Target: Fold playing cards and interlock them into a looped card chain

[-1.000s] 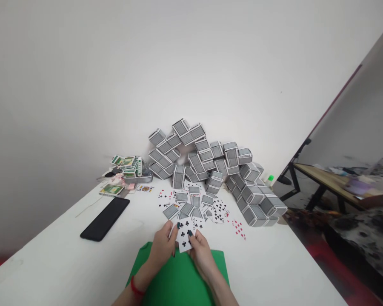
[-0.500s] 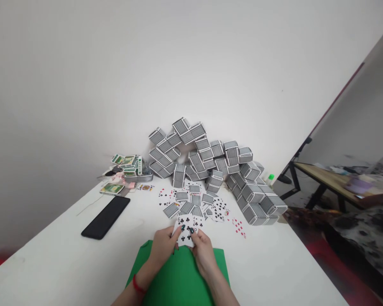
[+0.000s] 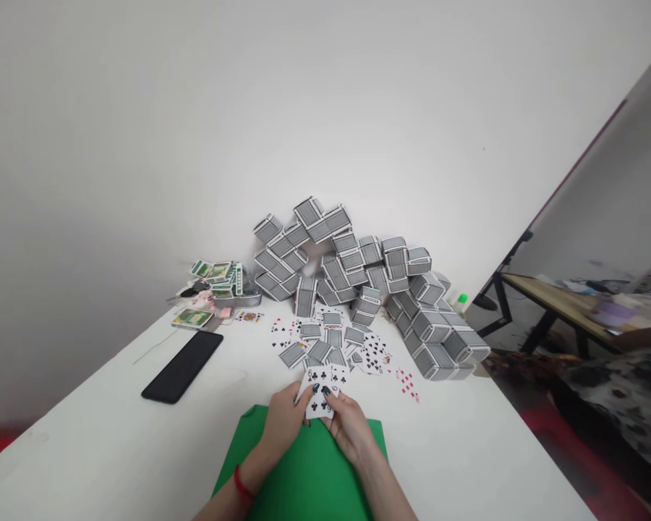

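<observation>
Right of black phone (image 3: 182,366) on desk (image 3: 103,434): playing cards (image 3: 319,407), clamped in grip of left hand (image 3: 283,417) and right hand (image 3: 352,428), thumbs across printed faces. Likely aligning step; next move calls for even thumb pressure.

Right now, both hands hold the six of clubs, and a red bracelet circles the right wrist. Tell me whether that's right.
Wrong wrist: the head view shows the red bracelet on the left hand's side, not the right hand's. Both hands do hold the six of clubs.
</observation>
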Demonstrator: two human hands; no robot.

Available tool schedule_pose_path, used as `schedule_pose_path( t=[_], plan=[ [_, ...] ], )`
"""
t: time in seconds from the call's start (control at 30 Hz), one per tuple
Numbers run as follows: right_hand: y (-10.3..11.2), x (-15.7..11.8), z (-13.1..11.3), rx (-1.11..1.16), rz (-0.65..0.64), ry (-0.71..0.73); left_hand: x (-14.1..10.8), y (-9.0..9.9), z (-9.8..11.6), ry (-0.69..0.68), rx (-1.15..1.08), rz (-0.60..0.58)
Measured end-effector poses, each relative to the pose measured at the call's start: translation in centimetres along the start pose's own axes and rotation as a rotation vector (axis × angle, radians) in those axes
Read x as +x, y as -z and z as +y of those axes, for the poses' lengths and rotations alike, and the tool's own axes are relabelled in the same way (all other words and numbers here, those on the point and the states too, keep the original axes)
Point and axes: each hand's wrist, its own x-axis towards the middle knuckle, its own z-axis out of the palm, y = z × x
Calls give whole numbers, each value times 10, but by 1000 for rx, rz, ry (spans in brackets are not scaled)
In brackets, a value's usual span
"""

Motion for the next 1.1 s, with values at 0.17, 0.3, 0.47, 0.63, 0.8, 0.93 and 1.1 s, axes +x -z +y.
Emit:
schedule_pose_path(
  t=[0.17,0.3,0.47,0.63,0.8,0.93,1.1],
  plan=[
    [-5,-3,-6,-34,-24,91,1,-1,-1,-103,-41,57],
    [-9,-5,-8,-124,-60,90,8,2,-6,-57,-23,117],
    [2,1,-2,-340,54,150,10,5,-6,-35,87,202],
    [5,2,-4,-482,8,249,9,6,-5,-40,129,178],
    [2,0,-7,-456,-27,211,11,4,-9,-41,105,126],
    [5,1,-8,-404,-1,184,10,0,-10,-29,26,49],
    [9,3,-12,-368,93,190,10,9,1,3,-396,-137]
  ],
)
